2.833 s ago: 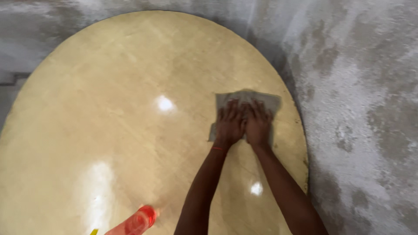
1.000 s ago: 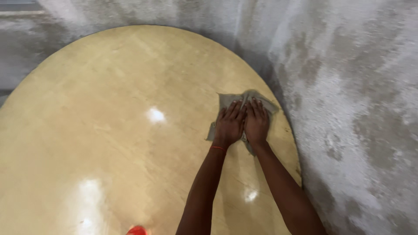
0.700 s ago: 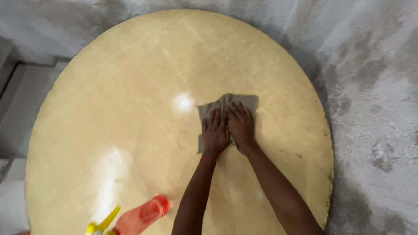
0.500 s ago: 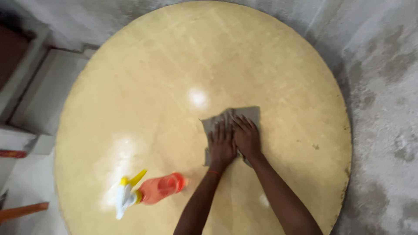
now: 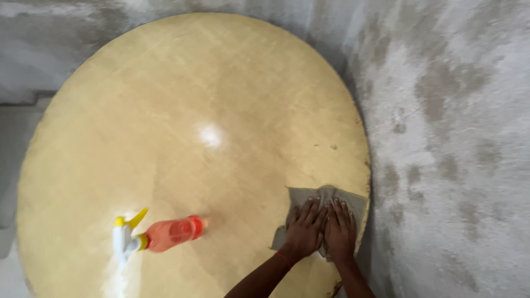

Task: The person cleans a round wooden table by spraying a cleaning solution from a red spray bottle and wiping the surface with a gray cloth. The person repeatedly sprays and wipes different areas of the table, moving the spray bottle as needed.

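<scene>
Both my hands lie flat, side by side, on a grey-brown cloth (image 5: 353,200) near the right rim of a round, glossy tan table (image 5: 182,110). My left hand (image 5: 305,230) presses the cloth's left half and my right hand (image 5: 340,230) its right half, fingers spread and pointing away from me. The cloth reaches almost to the table's edge. A spray bottle (image 5: 165,234) with orange-red liquid and a white and yellow trigger head lies on its side at the front left, apart from my hands.
A rough grey concrete wall or floor (image 5: 452,138) surrounds the table on the right and at the back. A pale step or ledge (image 5: 14,138) shows at the far left. Small dark specks (image 5: 326,147) mark the tabletop near the right rim.
My hands and the cloth have slid from the table's middle toward me and to the right rim. The view shifted, and the spray bottle now lies further to the left of my hands.
</scene>
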